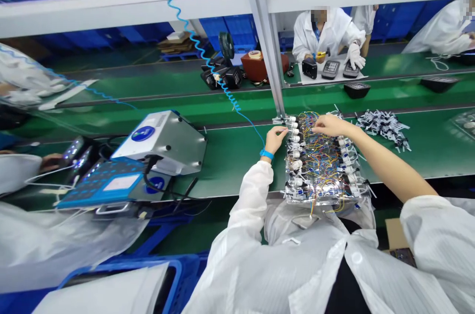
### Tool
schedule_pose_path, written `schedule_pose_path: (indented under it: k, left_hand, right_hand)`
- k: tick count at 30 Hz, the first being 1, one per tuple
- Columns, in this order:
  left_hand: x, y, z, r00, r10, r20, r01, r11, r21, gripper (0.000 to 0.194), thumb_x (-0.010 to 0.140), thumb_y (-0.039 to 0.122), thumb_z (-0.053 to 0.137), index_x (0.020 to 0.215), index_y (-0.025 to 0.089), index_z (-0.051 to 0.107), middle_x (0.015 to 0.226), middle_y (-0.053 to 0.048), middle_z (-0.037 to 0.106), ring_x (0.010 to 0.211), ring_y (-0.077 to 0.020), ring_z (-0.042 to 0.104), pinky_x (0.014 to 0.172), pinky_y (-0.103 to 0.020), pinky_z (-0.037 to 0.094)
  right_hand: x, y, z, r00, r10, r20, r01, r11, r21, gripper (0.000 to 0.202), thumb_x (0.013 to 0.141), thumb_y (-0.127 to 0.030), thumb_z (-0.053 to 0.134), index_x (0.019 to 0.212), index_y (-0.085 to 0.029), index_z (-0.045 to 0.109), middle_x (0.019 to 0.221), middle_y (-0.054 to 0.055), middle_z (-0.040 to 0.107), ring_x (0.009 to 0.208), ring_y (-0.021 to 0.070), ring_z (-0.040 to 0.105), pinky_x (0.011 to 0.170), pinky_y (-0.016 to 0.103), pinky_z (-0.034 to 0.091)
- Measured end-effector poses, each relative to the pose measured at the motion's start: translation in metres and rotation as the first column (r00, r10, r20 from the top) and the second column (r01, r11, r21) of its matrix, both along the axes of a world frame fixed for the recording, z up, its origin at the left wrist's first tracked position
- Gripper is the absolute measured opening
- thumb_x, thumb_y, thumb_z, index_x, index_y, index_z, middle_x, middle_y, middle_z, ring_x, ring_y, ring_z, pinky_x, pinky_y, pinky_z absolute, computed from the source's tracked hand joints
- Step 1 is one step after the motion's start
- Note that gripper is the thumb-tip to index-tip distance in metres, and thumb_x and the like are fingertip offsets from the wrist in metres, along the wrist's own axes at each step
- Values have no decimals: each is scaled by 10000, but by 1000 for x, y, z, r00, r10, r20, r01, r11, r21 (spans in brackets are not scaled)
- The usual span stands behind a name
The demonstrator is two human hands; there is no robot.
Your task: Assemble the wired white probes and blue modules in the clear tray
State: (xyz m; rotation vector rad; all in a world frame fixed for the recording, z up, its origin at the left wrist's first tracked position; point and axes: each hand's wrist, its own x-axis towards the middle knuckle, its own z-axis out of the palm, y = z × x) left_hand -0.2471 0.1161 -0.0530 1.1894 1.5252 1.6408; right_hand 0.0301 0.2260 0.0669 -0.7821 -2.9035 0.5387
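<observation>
Green belt (237, 155), blue wristband (266, 154), yellow-red-blue wires (321, 160)

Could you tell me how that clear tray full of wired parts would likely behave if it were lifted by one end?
The tray looks thin and glossy, so it would probably flex. Its loose wires look floppy and apt to snag. It overhangs the bench edge onto the lap, so it may tip; the left hand and right hand touch its far end.

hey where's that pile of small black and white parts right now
In the head view the pile of black and white parts lies on the green belt, just right of the wired tray and beyond the right hand.
</observation>
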Motion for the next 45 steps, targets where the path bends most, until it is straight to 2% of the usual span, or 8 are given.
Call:
schedule_pose_path:
  k: [4,9,17,24,31,33,39,45]
  left_hand:
    - [5,5,30,999,37,17,-39,992,116,328,873,472,807,923,156,735,1075,-124,789,1090,-214,717,1055,-362,542]
    - [14,13,79,909,29,417,-173,934,312,462,916,633,751,1030,207,613,900,-19,695,889,-154,742,843,-312,610]
    - [-8,-5,132,778,58,626,-383,834,398,327,972,503,766,1018,219,611,752,77,515,529,-28,455,524,-189,413]
    - [-6,-34,169,801,-36,598,-340,794,504,312,971,476,788,969,206,631,748,73,521,517,-19,455,504,-175,416]
    - [2,-85,217,750,69,658,-499,712,494,296,1051,499,673,926,243,591,661,88,439,465,-20,338,427,-143,309]
    - [-7,-111,221,722,81,687,-566,640,519,329,1029,563,671,915,260,621,663,95,491,467,-14,333,407,-132,263]
    - [15,-157,198,828,374,417,-544,715,438,281,725,651,904,859,424,807,782,111,721,594,-92,548,429,-195,387]
    - [68,-159,153,938,242,249,-317,888,332,158,790,342,893,920,267,841,721,4,772,586,-158,669,480,-269,484]
  right_hand:
    - [-1,15,15,961,-169,-220,177,984,21,312,997,-342,603,1045,-134,831,1022,117,813,929,231,717,877,311,497]
    - [-25,24,1,924,-196,-329,162,979,-127,332,949,-198,621,1235,-116,768,1184,123,809,1067,214,739,999,318,532]
    - [-27,34,-45,994,-88,71,85,995,54,258,934,-144,658,1130,-155,826,1163,127,819,1140,253,744,1062,315,514]
    - [-39,23,-17,970,-89,-226,122,983,138,687,934,-548,759,1445,-97,668,1427,216,674,1317,351,607,1166,456,451]
    - [-71,2,-12,1000,-12,-2,12,995,102,293,1081,-301,558,1136,-161,810,1142,137,810,1129,261,703,1036,331,426]
    - [-60,8,-5,985,-81,-150,103,984,145,360,1123,-299,462,1188,-158,787,1190,130,798,1144,236,691,1064,323,413]
    - [-28,-9,27,750,-252,-612,247,964,-94,298,1099,-347,525,1087,-170,764,1126,96,744,1004,201,703,996,331,536]
    - [-13,-98,42,442,-453,-774,-137,819,-557,347,850,-490,873,974,-194,738,932,36,756,855,191,754,850,345,629]
